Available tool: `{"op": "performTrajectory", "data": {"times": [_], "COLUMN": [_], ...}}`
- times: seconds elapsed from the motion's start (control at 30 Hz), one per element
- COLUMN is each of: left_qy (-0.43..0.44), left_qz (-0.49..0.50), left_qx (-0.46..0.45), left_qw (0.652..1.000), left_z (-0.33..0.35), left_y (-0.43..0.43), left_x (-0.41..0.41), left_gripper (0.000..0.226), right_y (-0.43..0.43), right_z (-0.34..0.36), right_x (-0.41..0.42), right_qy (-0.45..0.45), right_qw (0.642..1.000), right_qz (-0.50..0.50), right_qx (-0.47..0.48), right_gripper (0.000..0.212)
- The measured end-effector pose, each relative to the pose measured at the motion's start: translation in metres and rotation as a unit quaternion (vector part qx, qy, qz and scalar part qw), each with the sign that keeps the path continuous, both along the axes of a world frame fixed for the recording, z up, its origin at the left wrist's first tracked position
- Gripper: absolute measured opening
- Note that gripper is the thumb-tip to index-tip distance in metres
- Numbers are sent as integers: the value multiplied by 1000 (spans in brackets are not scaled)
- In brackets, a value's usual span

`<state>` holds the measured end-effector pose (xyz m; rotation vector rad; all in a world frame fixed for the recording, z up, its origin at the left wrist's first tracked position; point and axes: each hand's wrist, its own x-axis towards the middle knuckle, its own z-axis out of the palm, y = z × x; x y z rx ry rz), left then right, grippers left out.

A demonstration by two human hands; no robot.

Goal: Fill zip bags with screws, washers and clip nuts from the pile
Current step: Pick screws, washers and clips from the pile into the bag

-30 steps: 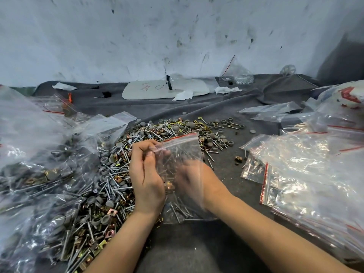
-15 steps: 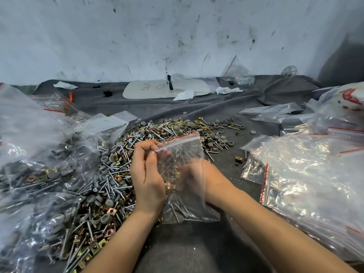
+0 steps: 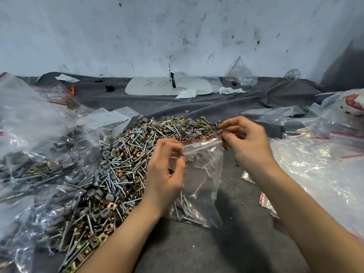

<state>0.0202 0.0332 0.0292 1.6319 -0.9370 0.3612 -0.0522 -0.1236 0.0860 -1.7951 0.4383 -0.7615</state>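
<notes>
zip bag pinched at both top corners

the clear plastic zip bag with a red seal line (image 3: 202, 174) is upright over the dark grey cloth (image 3: 197, 249), just right of the heaped pile of silver screws, grey washers and brass clip nuts (image 3: 126, 166). the left hand (image 3: 165, 174) pinches its top left corner, the right hand (image 3: 248, 140) its top right.
</notes>
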Motion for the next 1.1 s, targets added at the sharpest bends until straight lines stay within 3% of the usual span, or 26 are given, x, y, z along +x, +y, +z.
{"op": "performTrajectory", "data": {"times": [0.13,0.23,0.4,0.6,0.7,0.8,0.9,1.1], "left_qy": [-43,-41,-42,11,24,48,48,49], "left_qz": [-13,-15,-28,-6,11,24,40,56], "left_qx": [47,23,-37,-92,-92,-96,-104,-115], "left_qw": [998,999,998,996,995,994,993,991], "left_z": [-1,-1,-2,-2,-3,-4,-1,3], "left_y": [-3,0,3,3,5,6,6,6], "left_x": [-2,-1,2,5,8,7,6,9], "left_gripper": [10,22,10,9,8,16,18,21], "right_y": [6,17,26,14,11,16,25,49], "right_z": [17,22,15,6,-14,-38,-55,-62], "right_x": [-16,-18,-13,-11,0,8,15,26], "right_qy": [-92,-69,-8,-48,32,160,228,182], "right_qw": [994,987,970,981,993,979,944,901], "right_qz": [49,84,103,44,28,104,175,228], "right_qx": [-19,-121,-222,-181,-109,-71,-163,-322], "right_gripper": [25,25,15,11,18,23,16,8]}}
